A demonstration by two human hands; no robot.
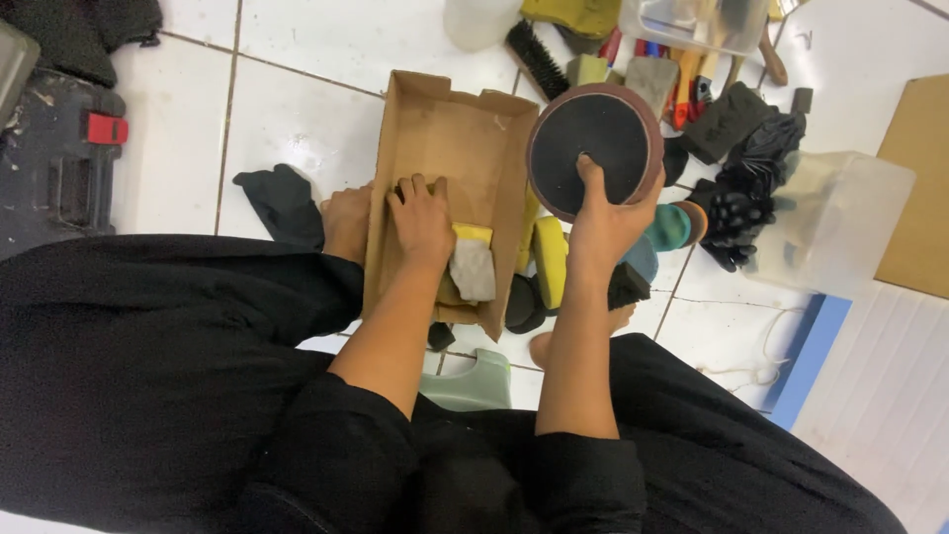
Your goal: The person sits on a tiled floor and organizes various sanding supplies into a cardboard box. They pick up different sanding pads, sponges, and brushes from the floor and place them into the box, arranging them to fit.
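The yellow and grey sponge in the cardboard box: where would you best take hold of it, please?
Probably by the long sides of the yellow and grey sponge, coming from above: the cardboard box is open-topped and the sponge leans against its right wall. The left hand rests just beside it; the right hand holds the round black pad.

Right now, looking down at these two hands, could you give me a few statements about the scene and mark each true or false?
1. The right hand holds a round dark disc pad. True.
2. The left hand rests inside an open brown cardboard box. True.
3. The box stands on a wooden table. False: it sits on a white tiled floor.
4. Both hands grip the disc. False: only the right does.
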